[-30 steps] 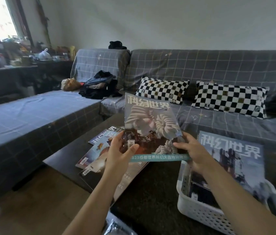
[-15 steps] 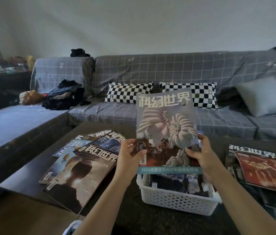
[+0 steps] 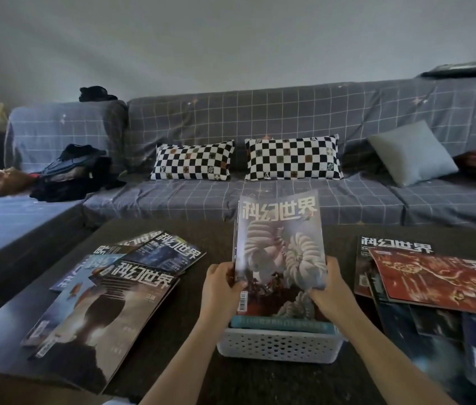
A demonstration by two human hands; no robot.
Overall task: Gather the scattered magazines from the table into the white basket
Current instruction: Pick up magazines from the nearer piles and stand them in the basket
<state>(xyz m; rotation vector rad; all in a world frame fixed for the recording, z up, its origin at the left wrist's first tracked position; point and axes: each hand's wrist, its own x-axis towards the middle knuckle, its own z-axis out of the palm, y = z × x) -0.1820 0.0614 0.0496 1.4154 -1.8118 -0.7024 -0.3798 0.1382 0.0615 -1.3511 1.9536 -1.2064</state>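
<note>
A magazine [image 3: 277,244] with pale spiral shapes on its cover stands upright, its lower edge down inside the white basket [image 3: 280,344] at the table's front middle. My left hand [image 3: 220,283] grips its left edge and my right hand [image 3: 328,290] grips its right edge. Behind it in the basket stands at least one more magazine, mostly hidden. A fan of several magazines [image 3: 108,290] lies on the table to the left. Another overlapping pile [image 3: 435,282], topped by a red cover, lies to the right.
The dark table [image 3: 198,331] carries everything. Behind it runs a grey checked sofa [image 3: 289,124] with two checkerboard cushions [image 3: 192,160], a plain grey cushion [image 3: 412,152] and a heap of dark clothes [image 3: 70,173] on the left.
The spiral-cover magazine has come down from above the basket into it, held by both hands. The view has swung right, bringing the basket to the middle.
</note>
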